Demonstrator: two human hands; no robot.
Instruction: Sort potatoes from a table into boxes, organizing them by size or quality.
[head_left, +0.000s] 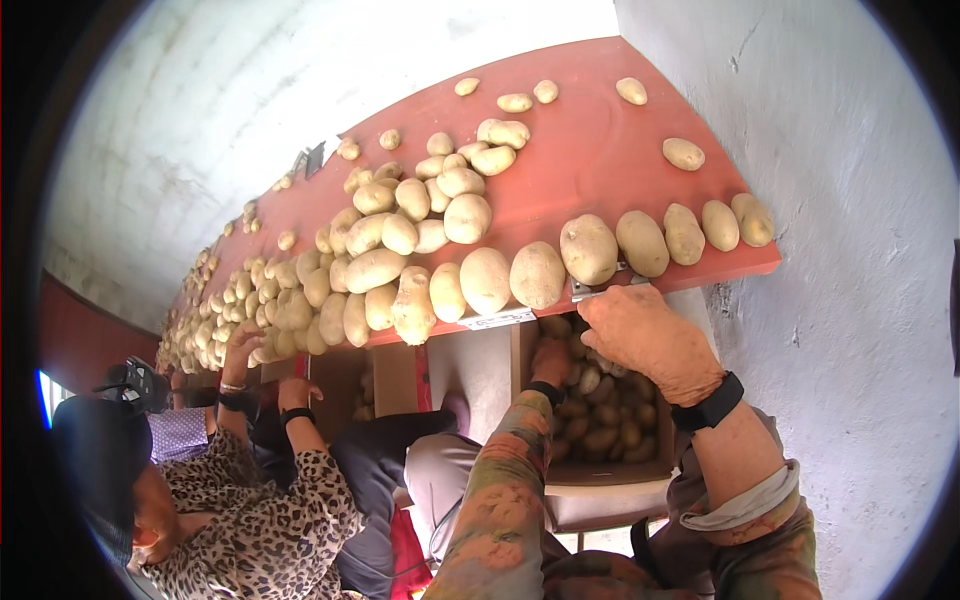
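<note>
A large potato lies at the front edge of the red table, in a row of potatoes along that edge. My right hand is at the edge just below it, its fingers by a metal plate; whether it holds anything is hidden. Down inside the open cardboard box below the table, my left hand reaches in at the near left, its fingers partly hidden among potatoes. I cannot tell if it grips one. Black bands are on both wrists.
On the left a co-worker in a leopard-print top has both hands near the table edge. A large heap of potatoes spreads along the table to the left. Another cardboard box stands below. A wall rises close on the right.
</note>
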